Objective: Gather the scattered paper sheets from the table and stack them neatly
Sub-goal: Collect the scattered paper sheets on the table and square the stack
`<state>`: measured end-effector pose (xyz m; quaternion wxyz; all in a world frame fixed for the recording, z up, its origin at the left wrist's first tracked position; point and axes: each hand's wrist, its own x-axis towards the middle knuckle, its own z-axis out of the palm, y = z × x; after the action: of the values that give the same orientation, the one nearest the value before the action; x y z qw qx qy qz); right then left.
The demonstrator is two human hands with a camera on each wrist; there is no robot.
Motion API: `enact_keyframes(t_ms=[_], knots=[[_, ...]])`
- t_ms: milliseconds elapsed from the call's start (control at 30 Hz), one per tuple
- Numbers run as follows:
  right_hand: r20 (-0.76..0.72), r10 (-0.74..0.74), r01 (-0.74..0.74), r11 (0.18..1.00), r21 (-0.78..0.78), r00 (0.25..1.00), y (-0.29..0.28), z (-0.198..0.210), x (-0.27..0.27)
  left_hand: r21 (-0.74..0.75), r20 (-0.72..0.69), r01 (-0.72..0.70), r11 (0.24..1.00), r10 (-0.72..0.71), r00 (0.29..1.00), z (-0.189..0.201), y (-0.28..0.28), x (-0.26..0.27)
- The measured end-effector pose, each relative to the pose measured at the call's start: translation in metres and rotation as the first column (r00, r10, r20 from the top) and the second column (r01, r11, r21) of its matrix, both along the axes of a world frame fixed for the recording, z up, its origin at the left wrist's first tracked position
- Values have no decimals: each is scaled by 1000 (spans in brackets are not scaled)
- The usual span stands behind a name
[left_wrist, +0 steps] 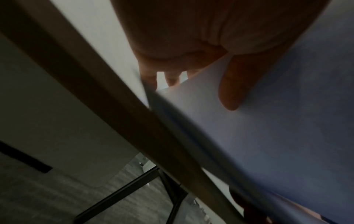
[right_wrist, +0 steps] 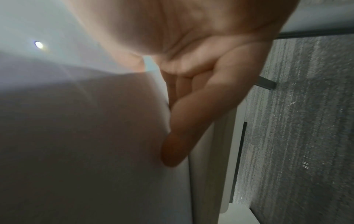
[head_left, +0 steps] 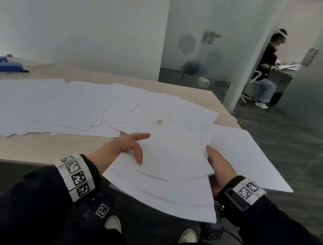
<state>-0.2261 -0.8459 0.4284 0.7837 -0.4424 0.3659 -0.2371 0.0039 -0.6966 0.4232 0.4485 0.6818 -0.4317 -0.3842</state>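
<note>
Beyond your hands stretches the pale wooden table [head_left: 40, 149], the largest thing before you, and most of its top is covered by scattered paper sheets [head_left: 63, 104] lying overlapped from far out to the left of your left hand across to past your right hand. One big loose sheet [head_left: 252, 158] lies just outside your right hand, jutting over the table's near right corner. Between your two hands you hold a gathered stack of sheets [head_left: 169, 173], raised at the table's near edge above your lap, its edges uneven and fanned. Your left hand [head_left: 126, 146] grips the stack's left side, thumb on top, forefinger pointing out straight over the paper. Your right hand [head_left: 217, 166] clasps the right side, thumb on top, fingers curled underneath. Far beyond your left hand, near the wall, sit two blue devices [head_left: 7, 66].
</note>
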Motion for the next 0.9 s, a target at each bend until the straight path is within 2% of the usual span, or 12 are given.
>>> enact_keyframes(t_ms=[33, 67, 100, 133, 167, 200, 300, 367, 567, 700, 800, 900], knots=[[-19, 25, -24, 999, 27, 999, 0, -3, 3, 3, 53, 16, 1000, -16, 998, 0, -1, -1], [-29, 56, -56, 998, 17, 998, -6, -10, 4, -30, -8, 1, 1000, -2, 1000, 1, 4, -6], [-48, 75, -76, 997, -10, 996, -5, -10, 4, -31, 50, 70, 997, -69, 996, -5, 8, -9], [-74, 96, -100, 993, -58, 993, -6, -14, 6, 80, -49, 46, 996, -42, 998, -2, 8, -16], [-125, 115, -129, 986, -104, 985, -7, -14, 6, 95, -38, 158, 983, -155, 987, -11, 14, -13], [-197, 129, -162, 973, -163, 972, -6, -16, 6, 55, -67, 160, 986, -156, 985, -15, 21, -11], [-289, 123, -212, 930, -300, 949, -6, -21, 9, -7, 175, 50, 999, -48, 983, -23, 18, 4], [-274, 116, -211, 913, -349, 955, -9, -18, 11, 7, 364, -124, 992, 113, 924, -19, 20, 1], [-114, 53, -100, 884, -457, 992, -17, 6, 18, -106, 125, -296, 949, 308, 943, 0, 24, 7], [-47, 16, -40, 823, -567, 999, -21, 24, 27, -106, -302, -376, 920, 331, 894, 20, 24, 6], [8, -13, 16, 759, -651, 1000, -22, 43, 35, -275, -120, -323, 905, 301, 946, 38, 21, 10], [100, -43, 100, 716, -691, 994, -22, 64, 45, -411, -9, -360, 838, 391, 920, 56, 11, 18]])
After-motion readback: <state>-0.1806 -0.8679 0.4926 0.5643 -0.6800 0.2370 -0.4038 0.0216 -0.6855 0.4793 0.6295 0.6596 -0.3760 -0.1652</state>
